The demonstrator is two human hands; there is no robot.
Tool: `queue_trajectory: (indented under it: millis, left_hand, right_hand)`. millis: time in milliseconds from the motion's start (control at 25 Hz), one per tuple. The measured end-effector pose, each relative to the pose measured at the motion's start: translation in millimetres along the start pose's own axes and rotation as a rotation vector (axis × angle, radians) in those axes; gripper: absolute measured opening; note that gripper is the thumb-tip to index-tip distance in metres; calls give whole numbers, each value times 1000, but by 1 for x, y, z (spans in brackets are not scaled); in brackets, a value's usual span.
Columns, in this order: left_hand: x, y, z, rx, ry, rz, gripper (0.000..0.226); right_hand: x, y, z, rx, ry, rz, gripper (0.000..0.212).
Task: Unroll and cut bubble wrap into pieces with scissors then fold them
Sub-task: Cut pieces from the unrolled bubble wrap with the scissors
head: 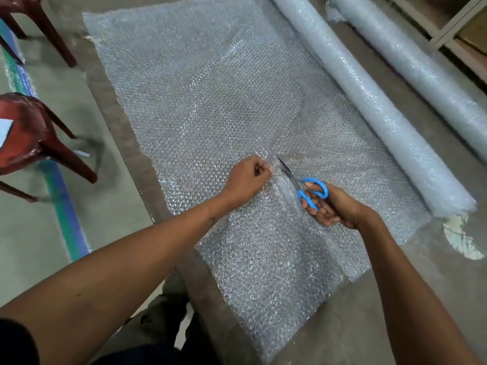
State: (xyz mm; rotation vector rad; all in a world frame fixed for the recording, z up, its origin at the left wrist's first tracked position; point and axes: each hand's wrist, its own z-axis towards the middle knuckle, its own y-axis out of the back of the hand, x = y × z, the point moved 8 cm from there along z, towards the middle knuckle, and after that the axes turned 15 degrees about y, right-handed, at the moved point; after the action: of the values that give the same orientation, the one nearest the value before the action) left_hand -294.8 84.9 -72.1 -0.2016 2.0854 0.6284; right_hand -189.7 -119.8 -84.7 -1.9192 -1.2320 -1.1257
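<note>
Bubble wrap sheet [200,101] lies flat on the floor [395,312], still joined along its right side to its roll [369,101]. Second roll [421,64] lies beyond, apart from the first. Cut runs from the near edge to mid-sheet.

Left hand [247,177]: fingers pinched shut on the wrap edge just left of the cut.

Right hand [334,206]: fingers through the blue handles of the scissors [303,183], gripping them. Blades nearly closed, tips at the cut's end.

Two red chairs [29,138] at left.
</note>
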Motion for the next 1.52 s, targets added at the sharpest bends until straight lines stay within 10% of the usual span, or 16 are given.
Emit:
queue_trajectory:
  millis: [1520]
  left_hand:
    - [-5, 10, 0, 83, -58, 12, 2]
  right_hand:
    - [31, -17, 61, -93, -8, -51, 56]
